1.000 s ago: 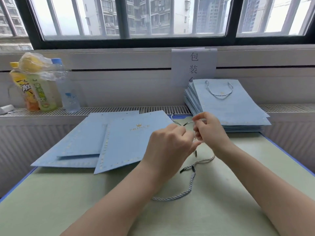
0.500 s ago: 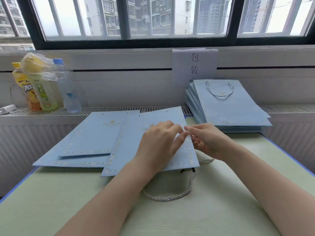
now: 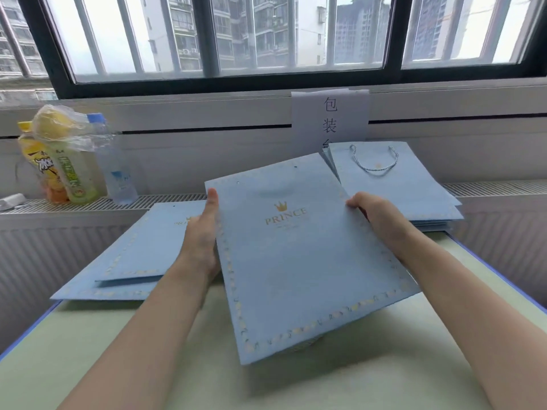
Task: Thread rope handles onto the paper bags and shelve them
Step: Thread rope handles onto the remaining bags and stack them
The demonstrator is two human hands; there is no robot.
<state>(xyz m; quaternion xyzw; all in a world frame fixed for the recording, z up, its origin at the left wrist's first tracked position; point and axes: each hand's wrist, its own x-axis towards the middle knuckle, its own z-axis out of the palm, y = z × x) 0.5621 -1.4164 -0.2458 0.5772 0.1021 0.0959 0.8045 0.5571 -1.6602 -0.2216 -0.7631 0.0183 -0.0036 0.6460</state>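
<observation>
Pale green table [image 3: 97, 362] under a barred window [image 3: 236, 34]; bottles [image 3: 74, 161] at ten o'clock on the radiator ledge. Flat blue bag [image 3: 299, 255] lifted at centre, left hand [image 3: 204, 235] gripping its nine o'clock edge, right hand [image 3: 376, 214] pinching the three o'clock edge. Handle holes empty at twelve. Likely positioning for threading; next, rope needed, none visible. Finished stack [image 3: 399, 184] at one o'clock, unthreaded bags [image 3: 142, 250] at nine.

Matt paper bag [image 3: 296, 255], gold-foil print, twisted rope handle [image 3: 373, 161]
</observation>
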